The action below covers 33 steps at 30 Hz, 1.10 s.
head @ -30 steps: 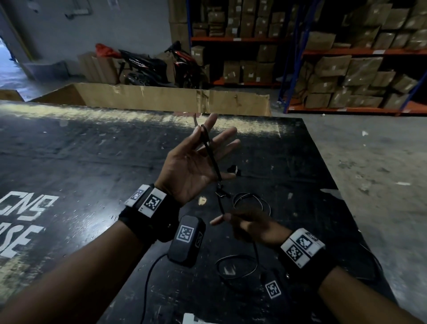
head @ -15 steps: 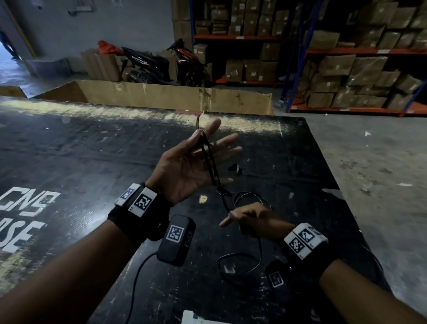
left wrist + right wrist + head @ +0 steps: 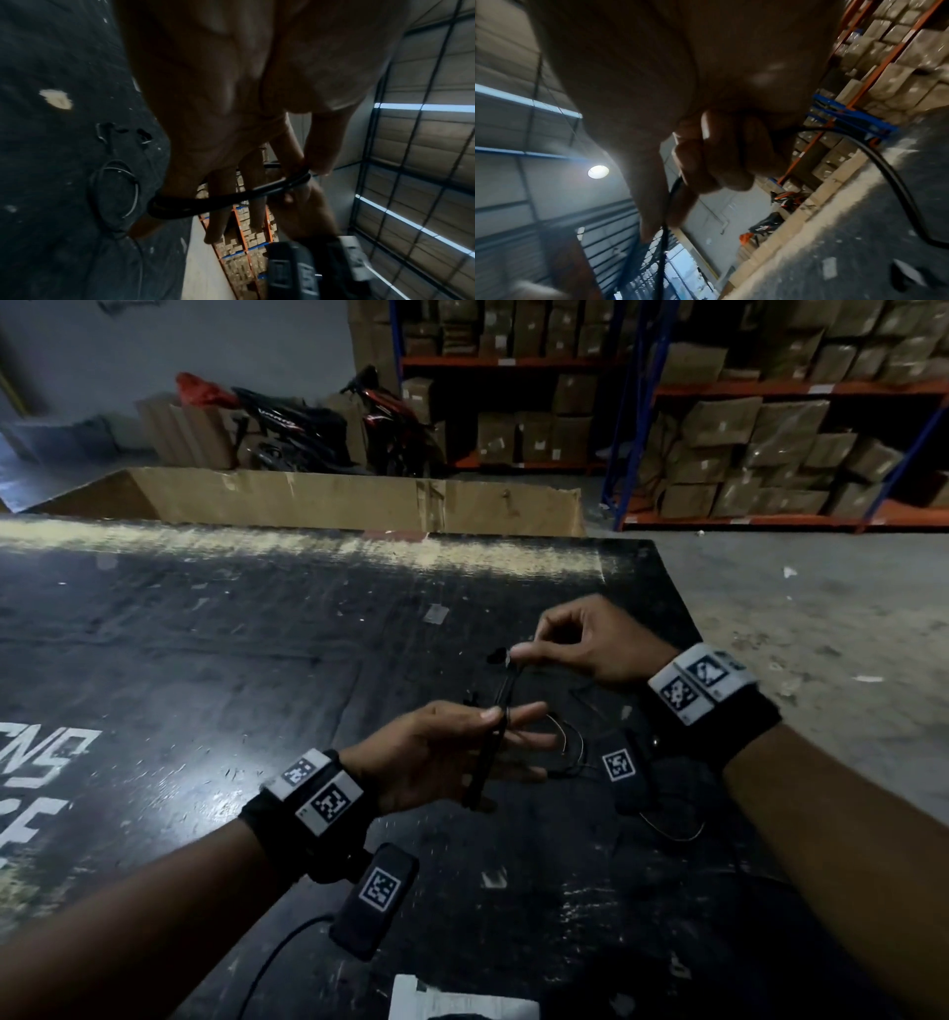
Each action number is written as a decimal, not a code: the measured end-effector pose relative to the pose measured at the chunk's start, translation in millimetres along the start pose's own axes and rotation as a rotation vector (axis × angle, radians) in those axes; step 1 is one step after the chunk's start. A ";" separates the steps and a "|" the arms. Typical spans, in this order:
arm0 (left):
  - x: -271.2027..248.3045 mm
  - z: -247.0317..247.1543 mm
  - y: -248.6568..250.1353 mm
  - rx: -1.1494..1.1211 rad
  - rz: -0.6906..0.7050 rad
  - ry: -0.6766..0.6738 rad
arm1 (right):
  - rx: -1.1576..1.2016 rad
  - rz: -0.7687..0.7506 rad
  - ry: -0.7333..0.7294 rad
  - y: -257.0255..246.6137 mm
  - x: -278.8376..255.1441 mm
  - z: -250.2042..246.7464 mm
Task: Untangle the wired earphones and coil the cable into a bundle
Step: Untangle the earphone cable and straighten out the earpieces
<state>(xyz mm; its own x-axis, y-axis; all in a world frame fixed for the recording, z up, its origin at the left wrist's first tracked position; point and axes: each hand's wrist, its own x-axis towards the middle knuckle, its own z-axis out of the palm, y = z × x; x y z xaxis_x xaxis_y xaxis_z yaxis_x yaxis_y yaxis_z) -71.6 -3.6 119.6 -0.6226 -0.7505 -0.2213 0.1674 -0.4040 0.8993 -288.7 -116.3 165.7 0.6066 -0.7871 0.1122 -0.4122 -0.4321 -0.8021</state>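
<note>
The black earphone cable [image 3: 488,762] is looped in several turns round the straight fingers of my left hand [image 3: 500,726], whose thumb pins it against the forefinger. The left wrist view shows that coil [image 3: 231,200] across the fingers. Just beyond, my right hand [image 3: 518,652] pinches a strand of the cable between thumb and forefinger, next to a dark earbud [image 3: 495,655]. In the right wrist view the pinched strand [image 3: 673,192] runs down from the curled fingers. A loose loop of cable [image 3: 567,742] lies on the black table [image 3: 205,685] under the hands.
A long open cardboard box [image 3: 308,498] stands along the table's far edge. The table's right edge [image 3: 683,618] drops to a concrete floor. White paper [image 3: 452,1001] lies at the near edge. Black tagged packs [image 3: 377,898] hang from both wrists.
My left hand has dropped from raised and palm-up to lower and turned sideways. My right hand has swung from below it up to beyond its fingertips, carrying the cable along.
</note>
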 end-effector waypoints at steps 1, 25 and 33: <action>0.8 0.2 -3.7 0.010 -0.019 0.035 | -0.012 -0.013 -0.023 -11.1 -3.2 -0.1; -9.6 -16.2 90.5 -0.298 0.498 0.021 | 0.495 0.237 -0.014 60.2 -61.5 97.5; -10.1 17.7 54.0 -0.286 0.251 -0.325 | 0.370 0.395 0.166 74.6 -26.1 56.6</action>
<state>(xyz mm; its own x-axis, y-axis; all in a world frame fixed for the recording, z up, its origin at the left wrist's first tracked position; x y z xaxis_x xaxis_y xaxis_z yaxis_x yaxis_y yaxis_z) -69.7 -8.6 177.0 -0.7349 -0.6593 0.1587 0.5171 -0.3934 0.7601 -296.8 -103.1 69.7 0.3274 -0.9292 -0.1715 -0.3020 0.0691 -0.9508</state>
